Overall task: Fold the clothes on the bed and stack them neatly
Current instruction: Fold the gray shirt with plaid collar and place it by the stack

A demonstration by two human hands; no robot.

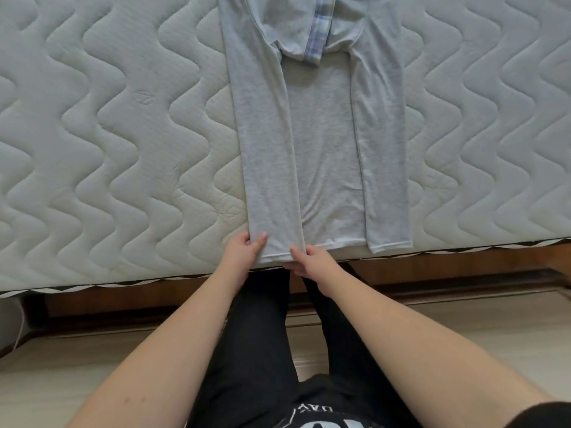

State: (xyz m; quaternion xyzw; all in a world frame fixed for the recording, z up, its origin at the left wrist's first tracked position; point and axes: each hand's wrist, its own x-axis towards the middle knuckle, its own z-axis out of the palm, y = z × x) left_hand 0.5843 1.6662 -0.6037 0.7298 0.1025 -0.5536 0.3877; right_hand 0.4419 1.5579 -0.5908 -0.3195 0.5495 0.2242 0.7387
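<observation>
Where the head view looks down, a bed with a pale mattress quilted in wavy lines fills the upper two thirds of the scene, its near edge running across just below the middle. Below that edge sits a dark wooden bed frame, and beyond it a light floor.

Lying flat on the mattress, centred and running from the top edge down to the near edge of the bed, is a light grey long-sleeved garment. Both sleeves are folded inward over the body, so they lie as two long strips side by side. A checked blue-and-white strip shows near the top of the garment, partly tucked under grey fabric.

The person stands at the bed edge in dark trousers and a dark printed top, both bare forearms reaching forward.

The left hand pinches the outer corner of the left strip's hem, thumb on top of the cloth. The right hand pinches the inner corner of the same hem, thumb on top, fingers beneath. Each grip is thus pinching the garment at the bed's near edge.
</observation>
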